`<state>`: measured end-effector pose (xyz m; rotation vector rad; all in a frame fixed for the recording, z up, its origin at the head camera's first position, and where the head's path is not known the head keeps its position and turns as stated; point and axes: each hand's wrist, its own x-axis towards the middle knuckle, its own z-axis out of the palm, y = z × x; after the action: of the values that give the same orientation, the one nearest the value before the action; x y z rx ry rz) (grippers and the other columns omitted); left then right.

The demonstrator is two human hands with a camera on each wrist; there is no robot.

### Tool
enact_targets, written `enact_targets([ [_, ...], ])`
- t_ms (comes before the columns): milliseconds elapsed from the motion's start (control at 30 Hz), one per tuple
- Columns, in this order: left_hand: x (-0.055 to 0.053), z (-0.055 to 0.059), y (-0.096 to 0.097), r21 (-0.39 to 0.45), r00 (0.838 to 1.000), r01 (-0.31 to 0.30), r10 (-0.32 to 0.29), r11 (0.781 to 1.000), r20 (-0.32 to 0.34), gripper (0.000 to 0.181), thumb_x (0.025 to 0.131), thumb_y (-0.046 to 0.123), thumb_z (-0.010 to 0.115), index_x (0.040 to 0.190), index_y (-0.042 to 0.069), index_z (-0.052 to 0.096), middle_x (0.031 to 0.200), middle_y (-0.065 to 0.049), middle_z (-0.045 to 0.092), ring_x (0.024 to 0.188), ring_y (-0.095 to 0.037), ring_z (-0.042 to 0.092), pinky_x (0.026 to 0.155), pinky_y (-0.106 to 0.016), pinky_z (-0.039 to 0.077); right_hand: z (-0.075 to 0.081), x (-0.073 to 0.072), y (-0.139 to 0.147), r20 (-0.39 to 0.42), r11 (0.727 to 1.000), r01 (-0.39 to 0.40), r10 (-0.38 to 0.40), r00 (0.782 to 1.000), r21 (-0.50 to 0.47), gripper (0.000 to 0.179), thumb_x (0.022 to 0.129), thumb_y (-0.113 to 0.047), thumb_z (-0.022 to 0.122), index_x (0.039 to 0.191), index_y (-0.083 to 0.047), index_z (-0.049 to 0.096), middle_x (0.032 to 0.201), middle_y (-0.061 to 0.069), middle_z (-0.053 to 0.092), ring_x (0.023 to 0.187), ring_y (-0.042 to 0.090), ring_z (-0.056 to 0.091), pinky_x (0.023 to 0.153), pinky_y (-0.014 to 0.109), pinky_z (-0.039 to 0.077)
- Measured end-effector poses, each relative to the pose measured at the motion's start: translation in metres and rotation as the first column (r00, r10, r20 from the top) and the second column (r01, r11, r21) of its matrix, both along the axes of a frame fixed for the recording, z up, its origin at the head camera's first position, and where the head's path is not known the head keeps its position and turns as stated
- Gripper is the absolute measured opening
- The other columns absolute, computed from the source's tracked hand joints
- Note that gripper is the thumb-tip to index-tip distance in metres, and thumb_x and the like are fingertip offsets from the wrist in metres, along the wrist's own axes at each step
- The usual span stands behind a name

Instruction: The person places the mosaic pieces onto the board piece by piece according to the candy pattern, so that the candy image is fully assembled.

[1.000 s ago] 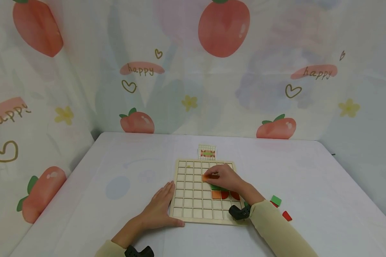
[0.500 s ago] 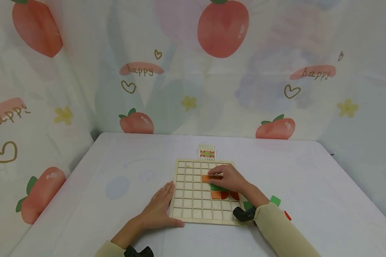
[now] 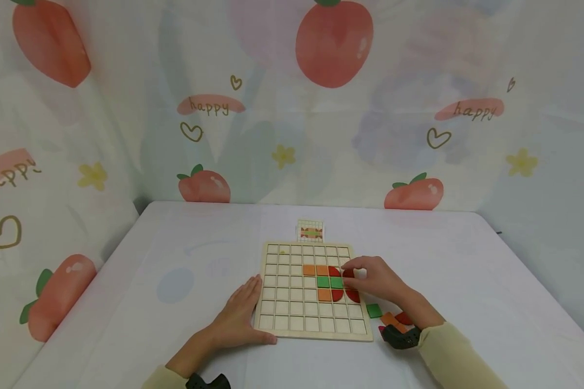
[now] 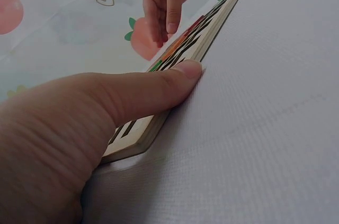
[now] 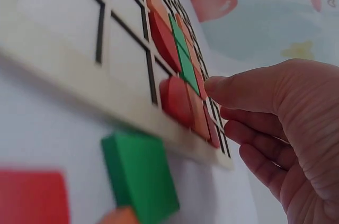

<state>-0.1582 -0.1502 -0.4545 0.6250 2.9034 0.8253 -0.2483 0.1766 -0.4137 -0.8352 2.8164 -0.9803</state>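
Note:
A wooden grid board (image 3: pixel 282 308) lies flat on the white table. My left hand (image 3: pixel 238 316) lies along its left side with straight fingers, and its thumb (image 4: pixel 159 91) presses at the front edge in the left wrist view. Over the board's right side hovers my right hand (image 3: pixel 377 276), fingers slightly bent, with nothing visible between them. Orange squares (image 3: pixel 309 270), green squares (image 3: pixel 337 282) and curved red pieces (image 3: pixel 337 295) fill several cells. In the right wrist view, the right thumb tip (image 5: pixel 216 85) overlaps the row of red and orange pieces. The right fingers partly hide the rightmost red pieces.
A small pattern card (image 3: pixel 311 230) stands behind the board. Loose pieces lie right of the board: a green square (image 3: pixel 373 310), an orange piece (image 3: pixel 393 321) and a red piece (image 3: pixel 403 318), partly covered by the right wrist's black camera (image 3: pixel 401 337).
My right hand has left an orange square on the board and moved right, uncovering orange, green and red pieces. The left hand keeps its place at the board.

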Motion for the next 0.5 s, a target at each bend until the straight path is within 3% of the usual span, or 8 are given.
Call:
enact_targets([
  [167, -0.001, -0.002, 0.0, 0.004, 1.0, -0.007, 0.007, 1.0, 0.003, 0.124, 0.062, 0.074, 0.063, 0.145, -0.004, 0.011, 0.151, -0.015, 0.01, 0.138, -0.024, 0.006, 0.108, -0.044, 0.01, -0.002, 0.01, 0.018, 0.023, 0.996, 0.082, -0.083, 0.996, 0.03, 0.03, 0.081, -0.024, 0.072, 0.107, -0.011, 0.069, 0.103, 0.0, 0.065, 0.103, 0.026, 0.055, 0.087, 0.05, 0.043],
  [500, -0.001, -0.004, 0.0, 0.008, 1.0, -0.006, 0.006, 1.0, 0.0, 0.126, 0.061, 0.075, 0.062, 0.145, -0.003, 0.01, 0.151, -0.014, 0.01, 0.138, -0.024, 0.006, 0.108, -0.044, 0.01, -0.002, 0.034, 0.049, 0.009, 0.987, 0.146, -0.147, 0.989, 0.073, 0.031, 0.079, -0.018, 0.073, 0.108, -0.007, 0.067, 0.106, 0.006, 0.064, 0.104, 0.03, 0.055, 0.084, 0.049, 0.046],
])
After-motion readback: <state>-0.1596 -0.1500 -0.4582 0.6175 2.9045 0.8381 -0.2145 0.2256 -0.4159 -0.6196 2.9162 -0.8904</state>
